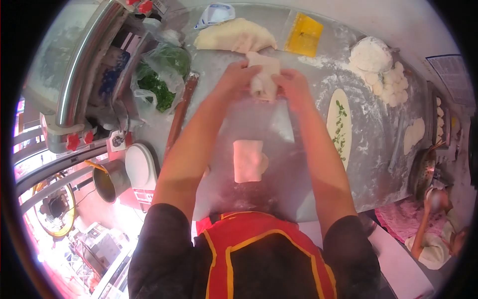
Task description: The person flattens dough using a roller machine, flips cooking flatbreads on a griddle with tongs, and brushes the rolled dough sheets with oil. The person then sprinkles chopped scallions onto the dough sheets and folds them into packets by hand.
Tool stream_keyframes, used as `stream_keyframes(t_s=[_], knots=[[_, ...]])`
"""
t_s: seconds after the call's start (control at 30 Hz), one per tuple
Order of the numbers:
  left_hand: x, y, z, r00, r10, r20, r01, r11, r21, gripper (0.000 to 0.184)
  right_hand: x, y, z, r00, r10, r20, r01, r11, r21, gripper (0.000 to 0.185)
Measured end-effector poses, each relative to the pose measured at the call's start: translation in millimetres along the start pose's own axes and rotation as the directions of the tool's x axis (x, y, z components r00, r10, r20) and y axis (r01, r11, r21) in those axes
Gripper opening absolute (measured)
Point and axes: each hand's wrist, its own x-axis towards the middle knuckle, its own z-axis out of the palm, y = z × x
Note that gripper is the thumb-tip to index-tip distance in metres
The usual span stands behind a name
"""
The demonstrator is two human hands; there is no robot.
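Between my two hands is a folded piece of pale dough [264, 74], held just in front of a large dough slab [234, 36]. My left hand [240, 78] has its fingers closed on the left side of that piece. On the opposite side my right hand [295, 87] grips its edge, the fingertips partly hidden. Nearer my body, a folded rectangular dough piece [248, 160] lies on the metal worktop [219, 129]. Right of my right arm is a long flat oval of dough [339, 127] with chopped greens along it.
A bag of chopped greens [162, 77] and a brown rolling pin [183, 109] lie on the left. A yellow packet [303, 35] sits at the back. A flour mound [371, 54] and small dough balls [392, 85] are far right. Another person [438, 244] is at lower right.
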Motion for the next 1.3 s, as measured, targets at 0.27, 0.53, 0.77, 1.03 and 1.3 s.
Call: stream_keyframes(t_s=[0.27, 0.53, 0.77, 1.03, 1.3], knots=[[-22, -83, -87, 0.976, 0.125, -0.181, -0.093, 0.98, 0.178, 0.037, -34, 58, 44, 0.943, -0.223, 0.246, 0.307, 0.868, -0.391, 0.039], [-76, -70, -68, 0.675, 0.736, -0.043, -0.267, 0.298, 0.916, 0.033, -57, 40, -25, 0.841, -0.54, 0.038, 0.406, 0.582, -0.705, 0.031], [-75, -79, 42, 0.849, 0.523, 0.072, -0.451, 0.648, 0.614, 0.025, -28, 15, -234, 0.864, -0.447, -0.232, 0.039, 0.518, -0.854, 0.034], [-52, -89, 134, 0.876, 0.478, 0.061, -0.364, 0.574, 0.733, 0.025, 34, 9, -231, 0.933, -0.348, -0.092, 0.161, 0.631, -0.758, 0.029], [63, -37, 62, 0.695, 0.688, -0.209, -0.107, 0.386, 0.916, 0.021, 25, 2, -236, 0.947, -0.321, 0.009, 0.225, 0.641, -0.734, 0.024]])
